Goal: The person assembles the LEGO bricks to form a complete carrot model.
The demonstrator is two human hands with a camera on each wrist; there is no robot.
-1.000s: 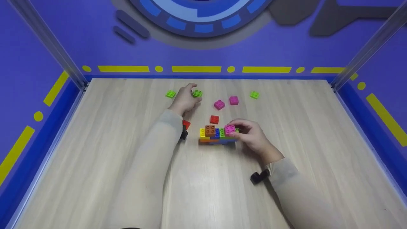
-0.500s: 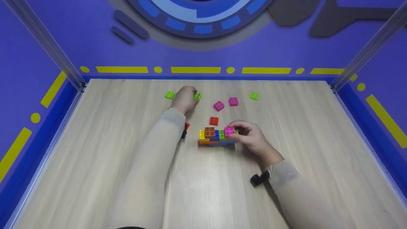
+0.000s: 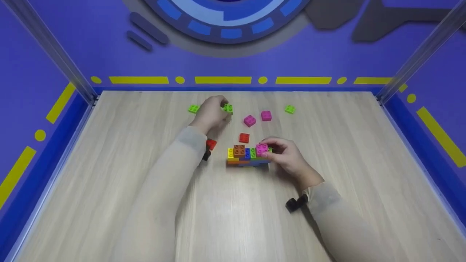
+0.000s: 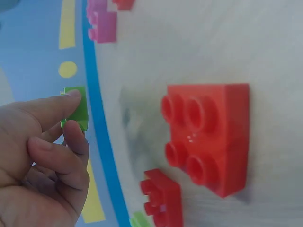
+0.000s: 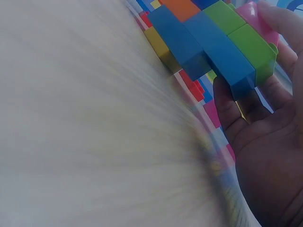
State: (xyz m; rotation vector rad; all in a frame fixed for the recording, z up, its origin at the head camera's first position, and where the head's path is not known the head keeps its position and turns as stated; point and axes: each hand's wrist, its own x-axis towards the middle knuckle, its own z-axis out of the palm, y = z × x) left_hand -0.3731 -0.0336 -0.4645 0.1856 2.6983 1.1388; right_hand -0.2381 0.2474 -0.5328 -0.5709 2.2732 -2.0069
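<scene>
At the back of the table my left hand [image 3: 211, 113] pinches a light green building brick [image 3: 228, 108] between thumb and fingers. In the left wrist view that brick [image 4: 78, 109] shows at the fingertips, apart from the tabletop. My right hand [image 3: 291, 158] grips the right end of a built block of bricks [image 3: 247, 159], its thumb against the pink brick [image 3: 261, 149] on top. A brown brick [image 3: 239, 150] sits on the block's left part. Seen from the right wrist, blue bricks [image 5: 220, 49] and green ones [image 5: 253, 52] form the block's side.
Behind the block lie a red brick [image 3: 244, 138] and two pink bricks [image 3: 249, 120]. Another red brick [image 3: 211, 144] is beside the left wrist. Loose green bricks lie at back left [image 3: 193, 108] and back right [image 3: 290, 109]. Blue walls [image 3: 233, 65] enclose the table.
My left hand's fingers have closed on the green brick, which has shifted slightly to the right. My right hand keeps its grip on the block.
</scene>
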